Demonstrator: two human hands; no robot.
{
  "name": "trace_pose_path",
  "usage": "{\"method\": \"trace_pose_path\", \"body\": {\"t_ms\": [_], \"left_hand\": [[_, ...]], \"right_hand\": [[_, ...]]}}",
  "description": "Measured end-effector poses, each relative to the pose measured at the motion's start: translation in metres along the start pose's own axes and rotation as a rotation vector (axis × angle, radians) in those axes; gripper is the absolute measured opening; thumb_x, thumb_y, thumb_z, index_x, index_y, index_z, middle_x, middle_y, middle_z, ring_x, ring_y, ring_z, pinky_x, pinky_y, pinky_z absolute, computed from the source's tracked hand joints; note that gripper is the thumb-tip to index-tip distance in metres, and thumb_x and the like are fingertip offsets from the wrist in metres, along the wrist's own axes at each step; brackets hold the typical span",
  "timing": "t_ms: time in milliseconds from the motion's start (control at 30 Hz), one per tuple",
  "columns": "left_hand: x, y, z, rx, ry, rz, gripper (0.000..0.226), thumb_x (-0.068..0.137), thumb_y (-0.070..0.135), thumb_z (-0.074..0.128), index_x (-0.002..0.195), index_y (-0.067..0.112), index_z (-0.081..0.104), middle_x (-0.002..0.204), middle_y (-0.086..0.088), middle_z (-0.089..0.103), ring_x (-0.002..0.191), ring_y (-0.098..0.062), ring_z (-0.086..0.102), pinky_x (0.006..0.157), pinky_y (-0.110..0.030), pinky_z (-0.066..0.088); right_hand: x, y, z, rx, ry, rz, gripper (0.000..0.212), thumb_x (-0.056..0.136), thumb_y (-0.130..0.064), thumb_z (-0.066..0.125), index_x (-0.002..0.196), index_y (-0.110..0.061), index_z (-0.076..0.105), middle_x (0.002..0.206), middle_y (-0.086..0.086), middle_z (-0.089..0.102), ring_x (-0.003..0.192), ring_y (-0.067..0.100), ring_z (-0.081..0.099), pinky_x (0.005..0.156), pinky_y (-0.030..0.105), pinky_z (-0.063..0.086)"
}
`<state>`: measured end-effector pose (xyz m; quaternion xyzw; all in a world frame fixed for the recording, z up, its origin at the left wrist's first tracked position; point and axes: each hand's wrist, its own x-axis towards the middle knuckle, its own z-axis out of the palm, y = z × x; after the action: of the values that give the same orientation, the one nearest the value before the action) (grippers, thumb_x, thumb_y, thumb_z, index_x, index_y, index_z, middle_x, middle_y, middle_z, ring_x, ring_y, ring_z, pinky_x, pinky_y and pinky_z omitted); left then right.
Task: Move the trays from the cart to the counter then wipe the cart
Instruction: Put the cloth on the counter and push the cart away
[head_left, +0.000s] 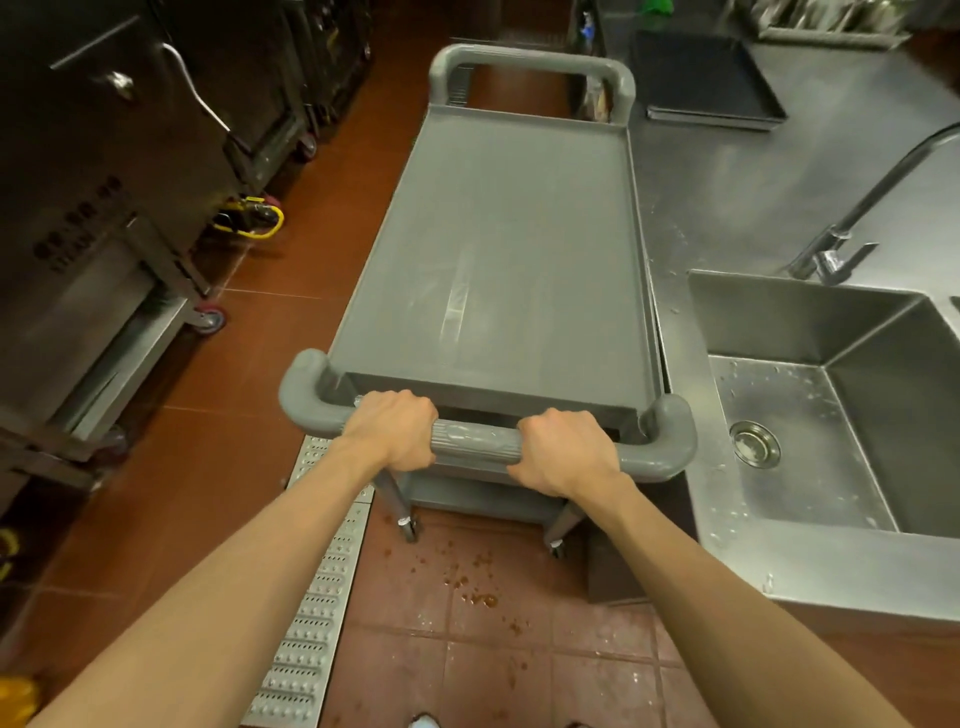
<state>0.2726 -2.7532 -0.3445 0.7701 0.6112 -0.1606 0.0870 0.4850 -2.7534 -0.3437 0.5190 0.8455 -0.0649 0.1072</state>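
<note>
A grey plastic cart stands lengthwise in front of me, close against the steel counter on its right. Its top shelf is bare, with faint streaks on it. My left hand grips the near handle left of its middle. My right hand grips the same handle toward its right end. Dark baking trays lie stacked on the counter at the far right, past the cart's far handle.
A steel sink with a faucet sits at my right. Dark wheeled ovens line the left side. The floor is red tile with a metal drain grate and brown spill spots under the cart's near end.
</note>
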Motion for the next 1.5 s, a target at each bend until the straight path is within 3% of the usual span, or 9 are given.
{"method": "trace_pose_path", "body": {"t_ms": [633, 833, 1200, 1500], "left_hand": [[-0.033, -0.131, 0.028, -0.039, 0.006, -0.04, 0.015, 0.075, 0.03, 0.061, 0.089, 0.024, 0.065, 0.09, -0.004, 0.072, 0.084, -0.028, 0.069, 0.065, -0.031, 0.042], [-0.036, -0.191, 0.03, -0.077, -0.042, -0.108, 0.011, 0.074, 0.033, 0.062, 0.082, 0.026, 0.059, 0.081, 0.001, 0.067, 0.069, -0.021, 0.058, 0.065, -0.031, 0.047], [-0.046, -0.297, 0.038, -0.102, -0.075, -0.109, 0.01, 0.073, 0.029, 0.06, 0.082, 0.025, 0.057, 0.09, -0.004, 0.071, 0.085, -0.029, 0.068, 0.064, -0.031, 0.042], [-0.071, -0.411, 0.051, -0.044, -0.032, -0.033, 0.02, 0.078, 0.025, 0.061, 0.096, 0.022, 0.065, 0.099, -0.007, 0.071, 0.094, -0.03, 0.068, 0.069, -0.032, 0.041]], "right_hand": [[0.065, -0.12, -0.025, -0.055, -0.046, -0.058, 0.041, 0.088, -0.052, 0.057, 0.107, -0.018, 0.067, 0.103, 0.007, 0.072, 0.093, 0.032, 0.069, 0.078, 0.038, 0.049], [0.108, -0.165, -0.036, -0.03, -0.034, -0.124, 0.036, 0.088, -0.047, 0.057, 0.103, -0.016, 0.068, 0.102, 0.01, 0.073, 0.092, 0.034, 0.069, 0.076, 0.036, 0.048], [0.173, -0.25, -0.053, -0.053, -0.036, -0.135, 0.038, 0.088, -0.049, 0.059, 0.105, -0.016, 0.07, 0.099, 0.008, 0.074, 0.089, 0.031, 0.071, 0.08, 0.039, 0.054], [0.207, -0.365, -0.061, -0.07, -0.019, -0.066, 0.035, 0.086, -0.05, 0.056, 0.097, -0.018, 0.067, 0.096, 0.008, 0.074, 0.087, 0.032, 0.07, 0.074, 0.038, 0.051]]}}
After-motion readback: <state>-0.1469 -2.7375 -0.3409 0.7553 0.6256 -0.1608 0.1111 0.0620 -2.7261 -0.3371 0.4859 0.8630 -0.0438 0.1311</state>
